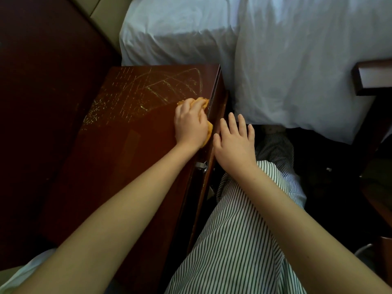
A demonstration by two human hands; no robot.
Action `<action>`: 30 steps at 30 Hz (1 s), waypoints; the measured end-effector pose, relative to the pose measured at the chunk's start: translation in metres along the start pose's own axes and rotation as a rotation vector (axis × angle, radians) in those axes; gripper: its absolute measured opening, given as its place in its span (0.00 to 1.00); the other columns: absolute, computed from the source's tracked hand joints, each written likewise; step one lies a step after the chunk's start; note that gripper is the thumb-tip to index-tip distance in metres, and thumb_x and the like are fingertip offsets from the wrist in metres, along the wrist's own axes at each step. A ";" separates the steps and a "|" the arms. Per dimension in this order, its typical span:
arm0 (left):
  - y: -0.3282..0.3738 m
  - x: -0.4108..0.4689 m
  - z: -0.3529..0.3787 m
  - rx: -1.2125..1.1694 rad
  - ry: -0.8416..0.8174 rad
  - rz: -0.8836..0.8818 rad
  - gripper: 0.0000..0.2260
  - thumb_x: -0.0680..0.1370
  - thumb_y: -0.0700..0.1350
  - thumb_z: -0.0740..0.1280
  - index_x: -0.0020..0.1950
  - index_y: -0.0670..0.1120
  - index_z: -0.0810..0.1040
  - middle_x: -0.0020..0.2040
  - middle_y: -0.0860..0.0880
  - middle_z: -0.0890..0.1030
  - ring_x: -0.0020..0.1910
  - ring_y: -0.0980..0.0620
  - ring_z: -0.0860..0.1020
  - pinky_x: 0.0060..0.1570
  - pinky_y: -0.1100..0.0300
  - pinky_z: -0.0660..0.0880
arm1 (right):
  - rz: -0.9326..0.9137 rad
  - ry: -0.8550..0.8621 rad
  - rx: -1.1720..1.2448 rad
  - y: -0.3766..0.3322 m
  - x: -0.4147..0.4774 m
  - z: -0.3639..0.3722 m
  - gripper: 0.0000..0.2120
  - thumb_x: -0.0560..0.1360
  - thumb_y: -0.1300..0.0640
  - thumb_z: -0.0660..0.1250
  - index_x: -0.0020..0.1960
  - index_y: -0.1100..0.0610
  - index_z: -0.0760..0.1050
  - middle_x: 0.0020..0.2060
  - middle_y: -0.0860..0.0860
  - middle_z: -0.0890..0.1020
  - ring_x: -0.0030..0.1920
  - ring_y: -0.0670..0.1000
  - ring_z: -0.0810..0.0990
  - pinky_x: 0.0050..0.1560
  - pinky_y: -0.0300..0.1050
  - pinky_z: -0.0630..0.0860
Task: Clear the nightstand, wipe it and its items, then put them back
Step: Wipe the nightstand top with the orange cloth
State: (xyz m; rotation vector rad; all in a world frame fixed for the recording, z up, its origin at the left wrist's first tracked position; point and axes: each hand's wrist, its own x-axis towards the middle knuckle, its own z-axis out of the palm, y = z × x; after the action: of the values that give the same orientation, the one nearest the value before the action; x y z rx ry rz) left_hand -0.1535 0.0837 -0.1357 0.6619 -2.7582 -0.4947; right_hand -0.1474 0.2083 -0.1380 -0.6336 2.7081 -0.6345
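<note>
Left hand (191,124) presses orange cloth (204,102) on nightstand (131,145)

The nightstand (135,145) top is dark reddish-brown wood under a glossy varnish, smooth and faintly reflective across its near half. The far half carries pale yellowish streaks and specks that break up the shine (whether these are residue or scratches cannot be told). The orange cloth (203,101) bunched under the left hand (191,126) looks soft and matt. A small silvery metal fitting (201,165) on the nightstand's front edge glints. The white bed sheet (286,60) is matt, creased fabric. The striped trousers (244,230) are thin woven cloth, also matt. The dark panel (42,102) at the left is wood with a duller sheen.
</note>
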 end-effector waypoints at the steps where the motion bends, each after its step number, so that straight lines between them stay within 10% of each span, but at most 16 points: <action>1: 0.002 -0.003 0.000 -0.013 -0.004 0.020 0.15 0.79 0.42 0.57 0.64 0.48 0.75 0.65 0.45 0.73 0.64 0.45 0.67 0.63 0.54 0.64 | 0.000 0.008 0.004 -0.001 0.000 0.000 0.25 0.82 0.49 0.47 0.77 0.56 0.51 0.77 0.54 0.49 0.76 0.53 0.42 0.73 0.53 0.39; 19: -0.089 -0.096 -0.058 -0.050 -0.078 0.088 0.15 0.79 0.42 0.59 0.64 0.47 0.76 0.62 0.45 0.75 0.63 0.45 0.69 0.62 0.52 0.66 | -0.422 0.009 0.050 -0.059 -0.019 0.019 0.25 0.82 0.49 0.47 0.76 0.54 0.54 0.76 0.50 0.54 0.76 0.49 0.47 0.72 0.44 0.37; 30: -0.252 -0.098 -0.135 0.064 0.083 -0.336 0.15 0.80 0.42 0.57 0.65 0.47 0.74 0.67 0.46 0.71 0.67 0.45 0.65 0.65 0.54 0.61 | -0.690 -0.002 -0.196 -0.115 -0.001 0.053 0.26 0.79 0.48 0.46 0.73 0.56 0.64 0.72 0.53 0.66 0.74 0.51 0.57 0.71 0.47 0.39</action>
State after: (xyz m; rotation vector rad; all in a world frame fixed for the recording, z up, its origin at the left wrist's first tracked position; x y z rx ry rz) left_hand 0.0726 -0.1165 -0.1265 1.1435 -2.6031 -0.4357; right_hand -0.0872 0.0978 -0.1285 -1.6456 2.5313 -0.5038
